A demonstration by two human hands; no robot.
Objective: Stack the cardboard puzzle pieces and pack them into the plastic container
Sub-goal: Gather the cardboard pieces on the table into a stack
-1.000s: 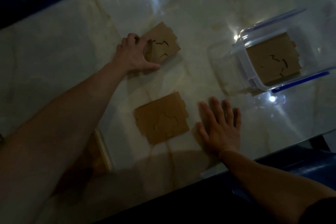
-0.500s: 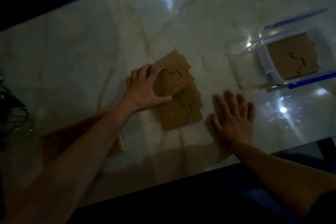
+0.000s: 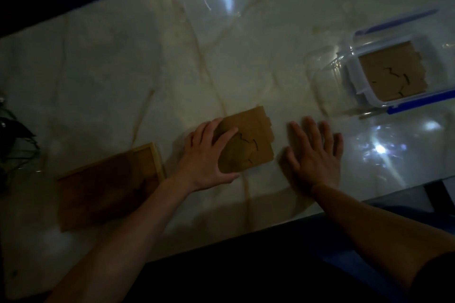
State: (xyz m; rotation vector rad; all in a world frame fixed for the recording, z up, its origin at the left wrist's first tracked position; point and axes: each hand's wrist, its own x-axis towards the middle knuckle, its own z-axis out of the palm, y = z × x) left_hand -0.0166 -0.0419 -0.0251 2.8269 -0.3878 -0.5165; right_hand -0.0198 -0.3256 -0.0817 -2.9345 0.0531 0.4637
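Observation:
A stack of brown cardboard puzzle pieces (image 3: 251, 141) lies on the marble table near the front edge. My left hand (image 3: 209, 155) grips its left side, fingers over the top and thumb along the near edge. Just right of the stack, my right hand (image 3: 315, 152) rests flat on the table with fingers spread, apart from the cardboard. At the far right stands the clear plastic container (image 3: 354, 81) with blue clips; another cardboard puzzle sheet (image 3: 391, 74) lies flat inside it.
A shallow wooden tray (image 3: 108, 184) lies to the left of my left hand. Dark wiry objects (image 3: 14, 140) sit at the left edge. The table's front edge (image 3: 270, 225) runs just below my forearms. Bright light glare falls on the table at the right.
My left hand slid the far cardboard piece toward me and onto the near piece, so the two now lie stacked. The right hand stayed flat. The view shifted left, showing the wooden tray.

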